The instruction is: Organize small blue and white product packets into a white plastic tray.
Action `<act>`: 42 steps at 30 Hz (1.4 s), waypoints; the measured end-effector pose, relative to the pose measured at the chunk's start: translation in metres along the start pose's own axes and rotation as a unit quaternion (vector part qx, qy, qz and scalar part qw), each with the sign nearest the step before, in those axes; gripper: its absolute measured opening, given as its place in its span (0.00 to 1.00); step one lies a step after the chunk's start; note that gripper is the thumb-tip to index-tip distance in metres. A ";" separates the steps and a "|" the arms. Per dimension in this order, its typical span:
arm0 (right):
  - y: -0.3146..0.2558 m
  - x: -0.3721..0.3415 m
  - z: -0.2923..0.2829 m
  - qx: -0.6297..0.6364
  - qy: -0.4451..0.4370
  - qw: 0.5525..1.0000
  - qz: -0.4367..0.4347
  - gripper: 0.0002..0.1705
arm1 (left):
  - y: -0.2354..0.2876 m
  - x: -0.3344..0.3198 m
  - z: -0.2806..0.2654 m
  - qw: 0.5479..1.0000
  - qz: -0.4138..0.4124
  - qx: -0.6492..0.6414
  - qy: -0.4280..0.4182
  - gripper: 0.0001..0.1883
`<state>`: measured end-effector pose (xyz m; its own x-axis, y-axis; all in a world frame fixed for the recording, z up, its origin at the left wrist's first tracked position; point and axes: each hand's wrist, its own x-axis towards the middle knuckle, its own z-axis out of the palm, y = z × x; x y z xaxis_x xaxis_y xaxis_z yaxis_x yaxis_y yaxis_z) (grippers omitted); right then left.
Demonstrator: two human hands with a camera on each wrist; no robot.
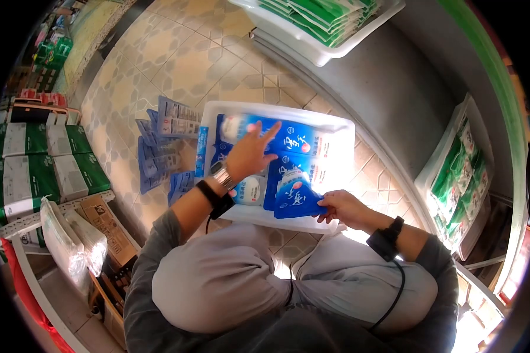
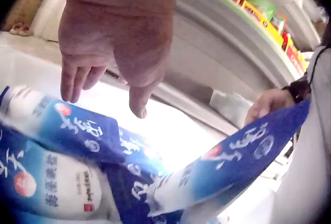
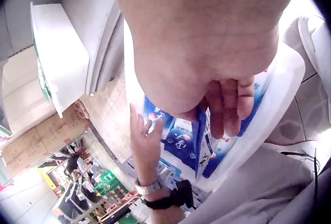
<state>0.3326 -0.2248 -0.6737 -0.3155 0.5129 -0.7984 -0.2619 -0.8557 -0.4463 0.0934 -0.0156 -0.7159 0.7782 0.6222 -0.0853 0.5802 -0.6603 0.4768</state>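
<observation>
As sunlight glares across a white bin (image 1: 265, 107), a person's right hand (image 1: 348, 209) pinches one blue packet (image 1: 295, 199) by its edge, the pack tilted over the bin's near side. The left hand (image 1: 252, 152) reaches across the middle of the bin, fingers spread and gripping nothing that shows; whether the fingertips touch the packs below cannot be told.

The work appears to be partway along: several blue-and-white packs (image 1: 299, 141) lie in the bin, roughly layered, one is in hand, and a cluster of bluish packages (image 1: 159, 160) sits on the floor just left of the bin. How many lie beneath the top layer is hidden.

White brush characters on the packs seem to read 雪天, set by a red disc; a pale panel, seen from the left wrist, appears to carry 海藻碘盐, its finer print illegible. The packages left of the bin show grey printed panels too small to read. Green-and-white boxes (image 1: 26, 141) farther left of the bin and green bags (image 1: 330, 20) in a tub (image 1: 327, 54) beyond it bear no brand that can be made out.
</observation>
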 end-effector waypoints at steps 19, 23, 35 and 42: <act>0.002 -0.006 0.004 0.026 0.020 0.999 -0.005 0.09 | -0.073 0.013 0.028 0.969 0.031 0.246 0.004 0.33; 0.009 -0.006 0.001 0.025 0.014 0.999 -0.013 0.10 | -0.074 0.007 0.038 0.955 0.007 0.294 0.037 0.36; 0.005 -0.005 0.001 0.001 0.011 1.000 -0.015 0.10 | -0.056 0.003 0.052 0.980 0.052 0.182 -0.054 0.38; 0.008 -0.006 0.000 0.011 0.010 1.000 -0.025 0.10 | -0.042 -0.001 0.051 0.991 0.009 0.127 -0.052 0.42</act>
<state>0.3319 -0.2347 -0.6726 -0.2834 0.5531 -0.7834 -0.2970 -0.8274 -0.4767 0.0806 -0.0096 -0.7800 0.8013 0.5721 -0.1749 0.5982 -0.7630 0.2451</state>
